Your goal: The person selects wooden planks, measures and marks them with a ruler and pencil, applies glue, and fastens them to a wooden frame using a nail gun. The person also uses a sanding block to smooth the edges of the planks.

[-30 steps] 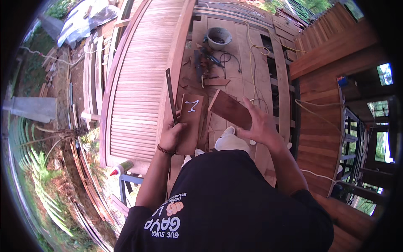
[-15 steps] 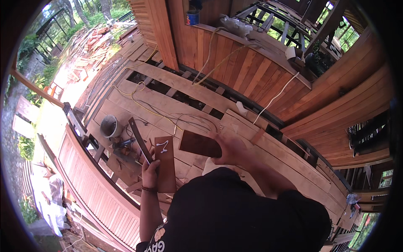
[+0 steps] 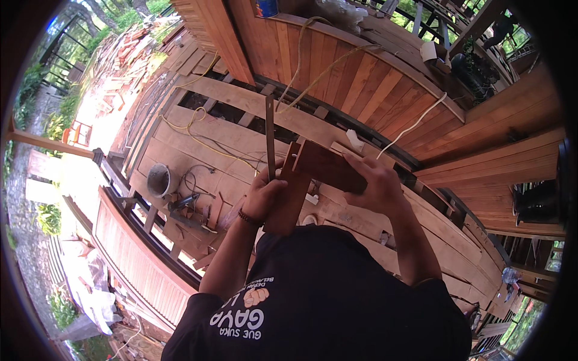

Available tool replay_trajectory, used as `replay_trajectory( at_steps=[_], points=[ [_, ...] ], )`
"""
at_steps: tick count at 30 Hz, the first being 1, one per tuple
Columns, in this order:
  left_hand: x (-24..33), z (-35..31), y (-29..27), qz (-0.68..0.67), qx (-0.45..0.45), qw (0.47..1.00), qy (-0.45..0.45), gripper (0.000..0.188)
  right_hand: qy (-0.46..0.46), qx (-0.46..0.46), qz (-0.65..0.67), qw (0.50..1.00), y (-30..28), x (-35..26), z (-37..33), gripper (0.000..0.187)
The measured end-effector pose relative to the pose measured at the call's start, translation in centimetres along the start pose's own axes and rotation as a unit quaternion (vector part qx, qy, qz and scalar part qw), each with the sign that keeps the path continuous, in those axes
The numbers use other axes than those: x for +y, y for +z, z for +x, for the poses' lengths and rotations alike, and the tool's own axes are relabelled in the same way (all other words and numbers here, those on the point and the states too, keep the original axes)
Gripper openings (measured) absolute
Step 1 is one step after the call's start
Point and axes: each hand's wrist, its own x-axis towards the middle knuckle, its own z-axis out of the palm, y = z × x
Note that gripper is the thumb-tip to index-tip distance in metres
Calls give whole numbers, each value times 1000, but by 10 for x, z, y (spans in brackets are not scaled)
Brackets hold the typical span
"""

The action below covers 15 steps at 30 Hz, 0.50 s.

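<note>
My left hand (image 3: pixel 265 197) is closed around a narrow dark strip (image 3: pixel 270 132) that stands up from the fist, and it also grips a flat brown board (image 3: pixel 283 213). A small white smear shows near that board's top end. My right hand (image 3: pixel 379 183) clasps a second brown board (image 3: pixel 331 168) by its right end. This board's left end meets or overlaps the top of the first one, at an angle to it. Whether their faces press together I cannot tell. The left hand's fingertips are partly hidden behind the board.
A grey bucket (image 3: pixel 159 180) stands on the plank floor (image 3: pixel 235 141) at left, near a corded power tool (image 3: pixel 183 203). Yellow cable (image 3: pixel 189 129) loops across the planks. Gaps open in the floor by the wooden wall (image 3: pixel 355 81). A slatted panel (image 3: pixel 141 237) lies at left.
Both hands have come up and to the right. The two boards, apart before, now meet at their ends, and the white squiggle on the left-hand board is mostly covered. The strip now points nearly straight up.
</note>
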Motion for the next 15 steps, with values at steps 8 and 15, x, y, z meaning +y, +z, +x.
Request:
replay_trajectory(
  at_steps=[8,15],
  points=[
    [45,129,-20,18,-91,996,-17,53,87,7,-59,994,2,33,86,85],
    [102,242,-46,-25,-137,988,-59,46,132,7,-85,988,3,52,177,82]
  ],
)
